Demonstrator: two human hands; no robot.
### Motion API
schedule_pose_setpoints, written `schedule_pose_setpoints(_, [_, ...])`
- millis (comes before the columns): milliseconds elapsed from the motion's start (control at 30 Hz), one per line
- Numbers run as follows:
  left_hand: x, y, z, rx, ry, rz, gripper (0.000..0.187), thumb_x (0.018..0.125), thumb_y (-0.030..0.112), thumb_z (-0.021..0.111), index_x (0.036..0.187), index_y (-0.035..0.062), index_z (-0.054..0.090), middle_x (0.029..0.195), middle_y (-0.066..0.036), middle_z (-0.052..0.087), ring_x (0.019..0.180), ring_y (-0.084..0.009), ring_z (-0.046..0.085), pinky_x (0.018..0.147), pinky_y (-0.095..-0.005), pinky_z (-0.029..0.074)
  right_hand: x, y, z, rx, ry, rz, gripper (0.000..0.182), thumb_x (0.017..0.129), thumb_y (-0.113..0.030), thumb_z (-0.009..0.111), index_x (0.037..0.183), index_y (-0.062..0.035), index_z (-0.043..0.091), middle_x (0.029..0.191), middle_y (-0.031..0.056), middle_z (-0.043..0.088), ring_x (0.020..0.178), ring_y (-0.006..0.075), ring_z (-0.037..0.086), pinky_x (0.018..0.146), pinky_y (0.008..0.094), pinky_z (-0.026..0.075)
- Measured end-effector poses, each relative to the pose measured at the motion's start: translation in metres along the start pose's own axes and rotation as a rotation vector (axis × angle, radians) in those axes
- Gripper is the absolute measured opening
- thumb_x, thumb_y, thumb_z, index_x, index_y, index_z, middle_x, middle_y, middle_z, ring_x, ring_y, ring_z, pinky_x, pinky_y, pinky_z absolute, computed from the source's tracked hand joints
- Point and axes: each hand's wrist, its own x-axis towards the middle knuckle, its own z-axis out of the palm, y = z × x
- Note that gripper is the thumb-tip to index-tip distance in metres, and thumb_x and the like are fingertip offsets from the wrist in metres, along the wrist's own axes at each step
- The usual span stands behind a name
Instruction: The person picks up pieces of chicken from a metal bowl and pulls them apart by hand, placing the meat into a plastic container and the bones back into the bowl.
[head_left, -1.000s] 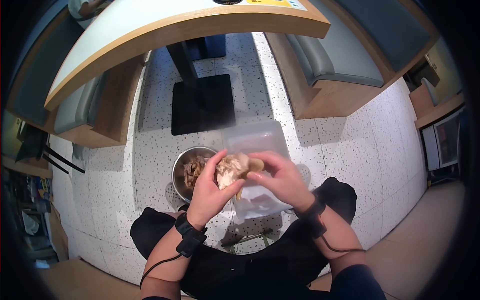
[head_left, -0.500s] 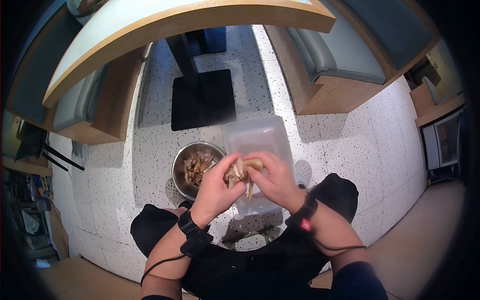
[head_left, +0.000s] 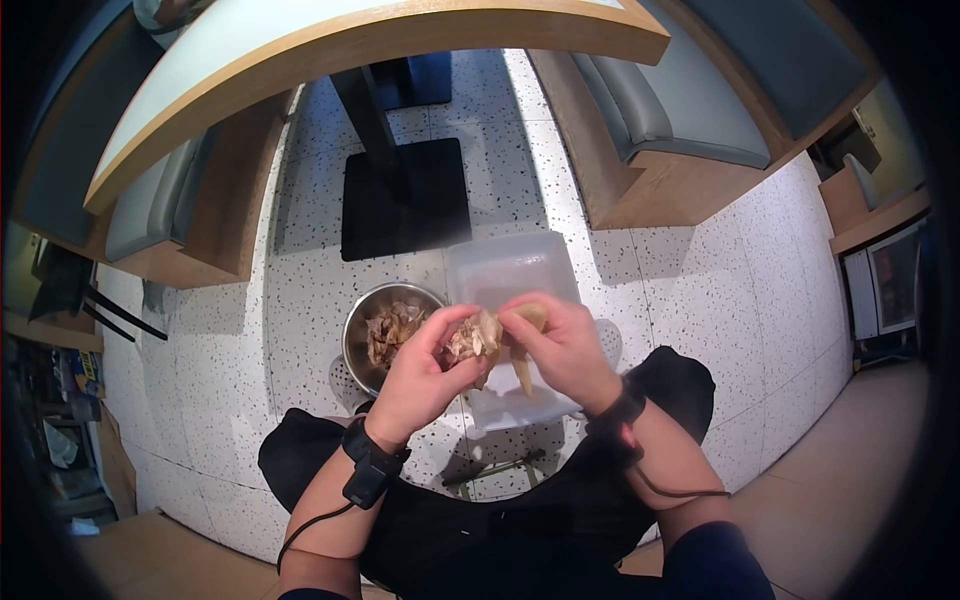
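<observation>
My left hand (head_left: 415,382) is closed round a torn chunk of cooked meat (head_left: 474,338) that looks like poultry, pale with stringy fibres. Close beside it, my right hand (head_left: 572,350) pinches a smooth yellowish piece of poultry (head_left: 530,316), whose narrow end hangs below the fingers. Whether the two pieces are still joined is hard to see. Both hands are over a translucent plastic tub (head_left: 515,258) on the floor. Left of the tub, a steel bowl (head_left: 352,362) holds brownish meat or bone scraps (head_left: 392,332), partly hidden by my left hand.
A wood-edged table (head_left: 400,42) stands ahead on a black square base (head_left: 405,200). Padded benches flank it, left (head_left: 160,205) and right (head_left: 690,115). My knees are either side of the tub. Speckled tile (head_left: 700,290) covers the floor.
My right hand has moved slightly right with the yellowish piece, widening the gap between my hands. More of the torn meat in my left hand now shows.
</observation>
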Motion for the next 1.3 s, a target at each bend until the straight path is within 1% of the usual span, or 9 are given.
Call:
schedule_pose_setpoints(200, [0.0,-0.007,0.007,0.062,0.1,0.0,0.067,0.093,0.001,0.073,0.15,-0.0044,0.039,0.128,-0.011,0.064,0.116,-0.0145,0.063,0.096,-0.0273,0.055,-0.001,0.008,0.005,-0.189,0.123,-0.033,0.017,0.104,-0.015,0.066,0.109,0.0004,0.07,0.091,0.0043,0.074,0.076,0.0103,0.069,0.068,0.0265,0.055])
schedule_pose_setpoints(300, [0.001,-0.015,0.004,-0.006,0.052,0.011,0.071,0.093,0.001,0.074,0.152,-0.0077,0.036,0.13,-0.012,0.064,0.118,-0.0149,0.063,0.099,-0.0279,0.054,0.002,0.006,0.004,0.036,0.2,0.059,0.018,0.104,-0.015,0.064,0.11,0.0015,0.068,0.093,0.0057,0.074,0.077,0.0109,0.07,0.07,0.0268,0.056])
schedule_pose_setpoints(500, [0.001,-0.013,-0.003,-0.044,0.076,-0.06,0.053,0.097,0.003,0.068,0.144,-0.0099,0.049,0.129,-0.013,0.066,0.116,-0.0163,0.065,0.098,-0.0281,0.054,0.006,0.007,-0.006,0.227,0.116,0.164,0.024,0.109,-0.019,0.056,0.115,0.0022,0.065,0.096,0.0079,0.073,0.081,0.0118,0.07,0.072,0.0263,0.056])
schedule_pose_setpoints(567, [0.002,-0.011,-0.004,-0.248,0.025,-0.033,0.046,0.099,0.007,0.066,0.141,-0.0099,0.053,0.128,-0.013,0.068,0.115,-0.0174,0.066,0.097,-0.0311,0.055,0.008,0.007,-0.008,0.492,0.098,0.29,0.026,0.11,-0.022,0.055,0.116,0.0016,0.064,0.096,0.009,0.072,0.081,0.0137,0.07,0.071,0.0269,0.057])
schedule_pose_setpoints(767, [0.003,-0.016,-0.007,-0.443,-0.052,-0.019,0.044,0.102,0.013,0.058,0.141,-0.0086,0.053,0.131,-0.016,0.066,0.116,-0.0216,0.066,0.102,-0.0393,0.054,0.01,-0.013,0.0,0.778,0.164,0.467,0.027,0.108,-0.026,0.058,0.114,0.0003,0.063,0.093,0.009,0.07,0.076,0.0149,0.07,0.068,0.0264,0.058])
schedule_pose_setpoints(867, [0.002,-0.013,0.003,-0.424,0.016,-0.032,0.055,0.1,0.023,0.061,0.143,-0.009,0.05,0.133,-0.017,0.064,0.119,-0.0226,0.064,0.103,-0.0374,0.052,0.011,0.007,-0.005,0.769,0.091,0.393,0.028,0.108,-0.027,0.059,0.115,0.0002,0.063,0.096,0.0092,0.07,0.077,0.0144,0.07,0.067,0.026,0.058])
schedule_pose_setpoints(967, [0.004,-0.012,0.002,-0.503,-0.023,-0.016,0.046,0.104,0.016,0.057,0.142,-0.0088,0.051,0.138,-0.017,0.062,0.124,-0.0238,0.061,0.108,-0.0432,0.049,0.012,0.011,-0.004,0.749,0.129,0.371,0.029,0.107,-0.027,0.06,0.117,0.0001,0.062,0.099,0.0091,0.07,0.08,0.0137,0.07,0.068,0.0258,0.058])
schedule_pose_setpoints(1100, [0.004,-0.014,0.003,-0.535,-0.047,0.006,0.047,0.104,0.016,0.056,0.144,-0.0086,0.05,0.139,-0.017,0.061,0.126,-0.0237,0.06,0.109,-0.0433,0.048,0.012,0.01,-0.003,0.77,0.143,0.356,0.029,0.108,-0.028,0.06,0.118,-0.0005,0.062,0.101,0.0086,0.07,0.083,0.0134,0.069,0.07,0.0253,0.057])
schedule_pose_setpoints(1300, [0.0,-0.015,0.004,-0.369,0.024,0.062,0.04,0.106,0.016,0.056,0.138,-0.0078,0.057,0.13,-0.014,0.067,0.117,-0.0213,0.065,0.102,-0.0372,0.053,0.014,0.029,-0.005,0.81,0.067,0.325,0.031,0.11,-0.028,0.055,0.123,-0.0013,0.061,0.109,0.0081,0.069,0.094,0.0139,0.069,0.08,0.0272,0.057])
